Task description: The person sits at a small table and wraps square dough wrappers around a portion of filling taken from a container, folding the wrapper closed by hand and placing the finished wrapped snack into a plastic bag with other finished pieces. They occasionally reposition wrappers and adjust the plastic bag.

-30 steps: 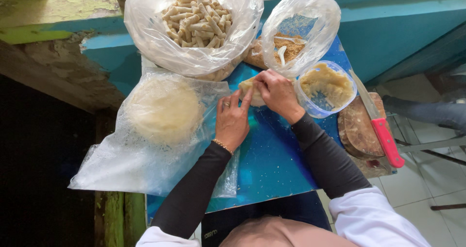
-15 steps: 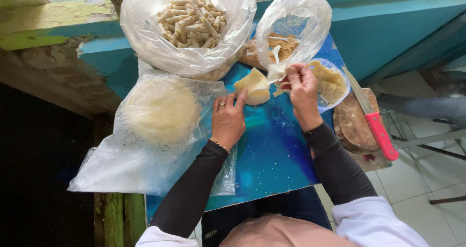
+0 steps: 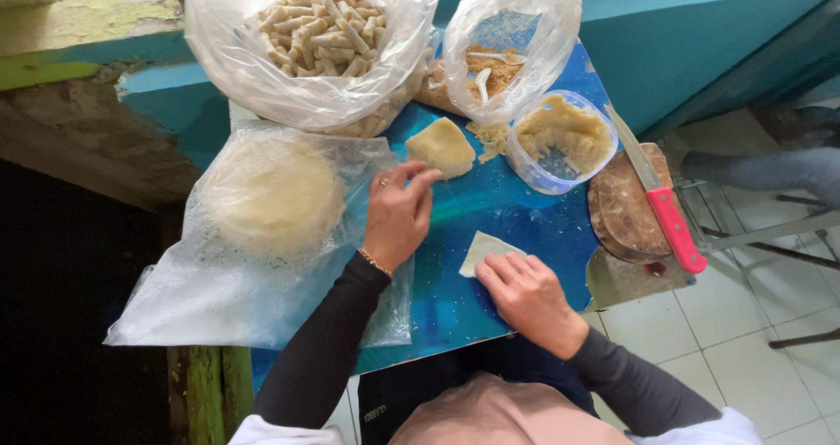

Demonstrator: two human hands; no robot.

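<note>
Here the right hand (image 3: pixel 525 298), grip apart, presses the triangular wrapper (image 3: pixel 486 249) flat.

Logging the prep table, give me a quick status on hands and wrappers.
Left hand open beside stacked wrappers. Right hand flat on single wrapper. Filling tub and knife off to the side.

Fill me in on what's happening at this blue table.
A person is working with thin pastry wrappers. The right hand rests on a small triangular wrapper piece lying flat on the blue table. The left hand sits at the edge of a plastic bag holding a round stack of wrappers, beside a pale folded wrapper. A tub of filling, a bag of finished rolls and a red-handled knife lie around.
</note>
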